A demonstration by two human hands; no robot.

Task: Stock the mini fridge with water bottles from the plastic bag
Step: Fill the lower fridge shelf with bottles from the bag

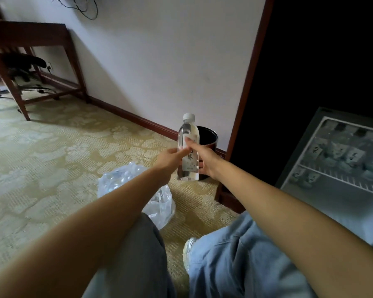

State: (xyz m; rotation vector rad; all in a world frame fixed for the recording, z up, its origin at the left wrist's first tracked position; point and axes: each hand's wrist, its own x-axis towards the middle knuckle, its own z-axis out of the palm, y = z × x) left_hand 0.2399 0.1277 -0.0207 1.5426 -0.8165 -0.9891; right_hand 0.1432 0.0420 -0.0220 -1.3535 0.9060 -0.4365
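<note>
Arms outstretched, left hand [169,158] and right hand [205,160] on upright water bottle [190,130]

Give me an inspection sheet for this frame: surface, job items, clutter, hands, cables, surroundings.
Surface: patterned carpet.
Job's things: water bottle upright, held off the floor, cap on; plastic bag crumpled on the carpet; mini fridge open, labelled bottles on its shelves.
Clutter: dark round bin by the wall, behind the bottle.
Hands: right hand grips the water bottle; left hand touches its side, grip too blurred to tell.
Cables: black cables hang on the wall; plug in a wall socket.
Surroundings: wooden desk, office chair under it.
</note>
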